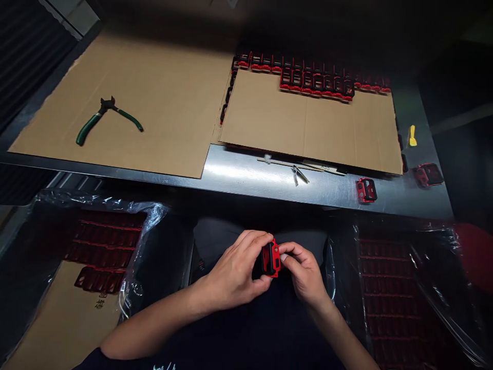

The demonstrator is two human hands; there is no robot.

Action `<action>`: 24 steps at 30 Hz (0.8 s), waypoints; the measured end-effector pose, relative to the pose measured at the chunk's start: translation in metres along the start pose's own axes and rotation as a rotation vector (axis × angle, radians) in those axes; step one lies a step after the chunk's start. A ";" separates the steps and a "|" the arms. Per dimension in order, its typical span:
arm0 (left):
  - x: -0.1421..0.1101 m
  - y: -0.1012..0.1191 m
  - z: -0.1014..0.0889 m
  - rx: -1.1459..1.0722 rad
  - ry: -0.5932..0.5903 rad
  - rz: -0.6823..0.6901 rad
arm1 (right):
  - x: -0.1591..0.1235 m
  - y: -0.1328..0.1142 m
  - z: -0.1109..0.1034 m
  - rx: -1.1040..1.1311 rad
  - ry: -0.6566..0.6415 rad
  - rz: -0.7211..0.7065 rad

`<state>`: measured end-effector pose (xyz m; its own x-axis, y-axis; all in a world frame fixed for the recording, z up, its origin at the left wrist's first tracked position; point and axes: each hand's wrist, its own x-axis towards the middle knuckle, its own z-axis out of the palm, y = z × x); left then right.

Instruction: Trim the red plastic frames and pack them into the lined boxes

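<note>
Over my lap, my left hand [246, 264] grips a small red-and-black plastic frame part [272, 258], fingers over its top edge and thumb beneath. The part's red face, with small holes in it, is turned to the right. Against that red side, my right hand [306, 270] is closed in a pinch, thumb and index fingertips at the edge. Whether a small piece lies between those fingertips is hidden. On the metal bench [246, 177] ahead, a similar red-and-black part [366, 190] stands near the front edge, and another part [429, 175] sits at the right corner.
Green-handled nippers [110, 115] lie spread on a cardboard sheet [165, 103]. A second cardboard sheet [327, 131] bears a row of parts [316, 85]. A metal clipper-like tool [300, 173] and a yellow piece [413, 135] rest nearby. Plastic-lined boxes with stacked parts flank me, left [148, 216] and right [435, 288].
</note>
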<state>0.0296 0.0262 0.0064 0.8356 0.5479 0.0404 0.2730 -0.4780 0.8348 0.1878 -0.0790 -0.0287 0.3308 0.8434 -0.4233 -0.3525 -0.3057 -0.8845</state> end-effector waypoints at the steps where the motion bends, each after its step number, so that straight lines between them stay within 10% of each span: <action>1: 0.000 -0.001 0.000 0.001 0.000 0.021 | -0.001 0.001 0.000 0.030 -0.009 0.021; 18: -0.004 -0.024 0.011 0.186 0.158 0.453 | -0.003 -0.003 -0.001 0.196 -0.248 -0.070; 24: 0.001 -0.027 0.010 0.243 0.206 0.582 | -0.004 -0.007 0.003 -0.094 -0.155 -0.326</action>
<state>0.0276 0.0324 -0.0217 0.7775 0.2623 0.5716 -0.0754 -0.8635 0.4988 0.1867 -0.0790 -0.0206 0.2739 0.9577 -0.0880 -0.1658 -0.0431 -0.9852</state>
